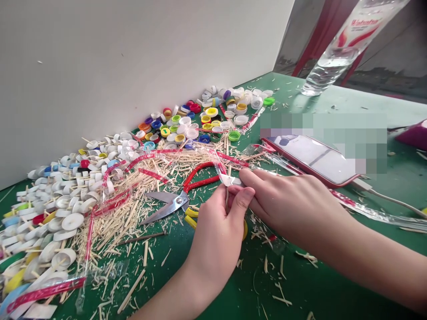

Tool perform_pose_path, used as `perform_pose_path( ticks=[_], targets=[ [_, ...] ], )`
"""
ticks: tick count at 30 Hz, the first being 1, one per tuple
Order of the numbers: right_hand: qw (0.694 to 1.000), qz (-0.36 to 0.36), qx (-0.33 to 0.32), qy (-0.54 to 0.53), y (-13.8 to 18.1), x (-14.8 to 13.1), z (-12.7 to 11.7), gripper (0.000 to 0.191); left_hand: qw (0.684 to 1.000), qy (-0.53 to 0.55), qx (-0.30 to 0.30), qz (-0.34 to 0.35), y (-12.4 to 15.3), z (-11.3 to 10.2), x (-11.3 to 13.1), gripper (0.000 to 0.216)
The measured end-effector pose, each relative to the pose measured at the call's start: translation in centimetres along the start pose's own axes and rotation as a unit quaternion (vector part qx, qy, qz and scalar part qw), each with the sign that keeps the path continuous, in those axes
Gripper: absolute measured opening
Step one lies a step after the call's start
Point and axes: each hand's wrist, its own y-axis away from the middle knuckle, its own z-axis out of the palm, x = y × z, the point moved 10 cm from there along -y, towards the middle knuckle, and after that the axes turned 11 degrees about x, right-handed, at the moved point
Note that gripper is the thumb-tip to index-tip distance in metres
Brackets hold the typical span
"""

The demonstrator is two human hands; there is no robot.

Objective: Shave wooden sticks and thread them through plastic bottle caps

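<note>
My left hand (223, 240) and my right hand (287, 200) meet over the table, fingers closed in pinches. Between their fingertips shows a small white piece (233, 181), mostly covered, so its kind is unclear. My left thumb and forefinger press together just below it, beside the curled fingers of my right hand. Just beyond lie red-handled scissors (180, 201), blades spread apart. A yellow looped handle (191, 217) is partly hidden under my left hand. A clear plastic strip with red print (218, 162) lies right behind the white piece.
Many bottle caps (68, 221), several with sticks in them, cover the left side along a white panel (116, 66). Stick scraps (123, 213) and a nail (143, 238) lie nearer. At right are a phone (310, 155) with a cable (393, 198) and a water bottle (333, 62).
</note>
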Motion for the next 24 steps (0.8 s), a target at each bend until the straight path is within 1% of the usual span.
perform_pose_path(
  ticks=[6, 12, 15, 19, 24],
  targets=[
    [1.000, 0.022, -0.015, 0.017, 0.2, 0.2, 0.1, 0.037, 0.999, -0.024, 0.020, 0.013, 0.1, -0.1, 0.6, 0.044],
    [0.999, 0.028, 0.006, 0.039, 0.4, 0.4, -0.2, 0.029, 0.999, -0.010, 0.024, 0.018, 0.2, 0.0, 0.9, 0.050],
    [0.998, 0.027, 0.015, 0.052, 0.5, 0.4, -0.5, 0.024, 0.999, -0.018, 0.031, 0.019, 0.1, -0.1, 0.8, 0.049],
    [0.996, 0.018, 0.048, 0.068, 0.5, 0.1, -1.1, 0.016, 0.999, -0.014, 0.031, 0.017, 0.1, -0.1, 0.8, 0.045],
    [0.993, 0.015, 0.093, 0.073, 0.6, -0.1, -1.8, 0.011, 0.999, -0.013, 0.033, 0.011, 0.1, 0.0, 0.5, 0.045]
  ],
)
